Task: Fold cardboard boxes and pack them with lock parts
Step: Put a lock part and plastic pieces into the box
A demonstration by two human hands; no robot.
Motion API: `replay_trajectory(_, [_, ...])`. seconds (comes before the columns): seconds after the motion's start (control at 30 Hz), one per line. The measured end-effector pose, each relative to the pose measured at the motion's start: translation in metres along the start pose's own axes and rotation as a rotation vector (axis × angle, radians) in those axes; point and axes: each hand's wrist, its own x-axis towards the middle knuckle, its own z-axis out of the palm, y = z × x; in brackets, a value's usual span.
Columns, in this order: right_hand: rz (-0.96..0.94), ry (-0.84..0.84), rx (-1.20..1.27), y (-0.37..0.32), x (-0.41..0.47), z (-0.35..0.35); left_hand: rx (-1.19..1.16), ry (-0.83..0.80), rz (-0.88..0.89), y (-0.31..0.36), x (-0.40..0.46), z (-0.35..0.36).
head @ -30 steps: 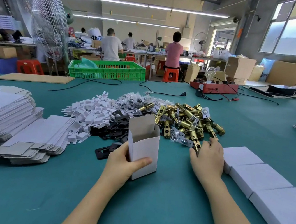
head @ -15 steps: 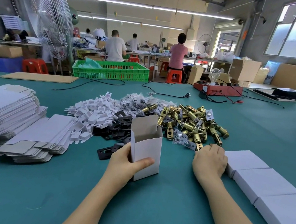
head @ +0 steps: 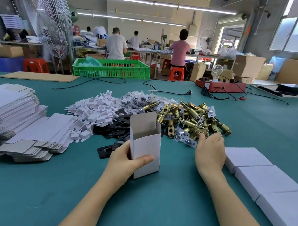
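Right hand lifted (perhaps gripping).

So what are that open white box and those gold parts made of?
The box looks like thin matte cardboard, white outside and grey-brown inside, with sharp folded creases. The gold parts look like metal with a shiny brass-coloured finish; they catch bright glints, though solid brass or plating cannot be told.

flat blanks left | latches behind box | closed boxes right

head-worn view, facing forward-down, close over table
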Motion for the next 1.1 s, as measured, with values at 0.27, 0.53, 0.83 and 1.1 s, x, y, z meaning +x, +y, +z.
replay_trajectory(0.27, [0.293, -0.19, 0.535, -0.001, 0.03, -0.022, -0.035, -0.011, 0.004, 0.0, 0.0, 0.0])
replay_trajectory(0.53, [-0.056, -0.196, 0.93, -0.032, 0.049, -0.094, -0.058, -0.046, 0.006, 0.0, -0.002, 0.0])
replay_trajectory(0.83, [-0.517, -0.569, 0.998, -0.087, 0.012, -0.12, -0.069, -0.085, 0.017, 0.001, -0.002, 0.001])
replay_trajectory(1.1, [-0.56, -0.628, 0.75, -0.087, 0.007, -0.107, -0.068, -0.109, 0.033, 0.004, -0.002, 0.001])
